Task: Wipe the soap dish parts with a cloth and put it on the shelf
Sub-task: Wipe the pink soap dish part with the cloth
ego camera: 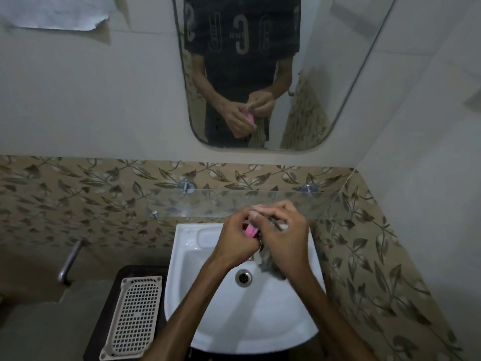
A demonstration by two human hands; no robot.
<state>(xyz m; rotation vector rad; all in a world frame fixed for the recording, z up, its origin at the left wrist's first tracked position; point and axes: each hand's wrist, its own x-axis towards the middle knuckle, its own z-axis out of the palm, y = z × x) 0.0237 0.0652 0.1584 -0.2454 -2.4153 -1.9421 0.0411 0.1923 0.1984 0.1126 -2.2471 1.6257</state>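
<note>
Above the white sink (182,295), both hands work a pink soap dish part (250,231) with a cloth (270,264)

Left hand (235,243) curls round the pink part; right hand (283,238) pinches the grey cloth against it, just under the glass shelf (208,204) edge at 12 o'clock; a beige grid tray (134,315) lies at 8 o'clock beside the sink rim

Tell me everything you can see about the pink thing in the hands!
The pink soap dish part is a small, smooth piece that looks like plastic. Only a bright pink edge of it shows, because fingers cover most of it. The left hand grips it above the white sink, in front of the glass shelf. The right hand holds a grey cloth against it. Its full shape stays hidden.
</note>
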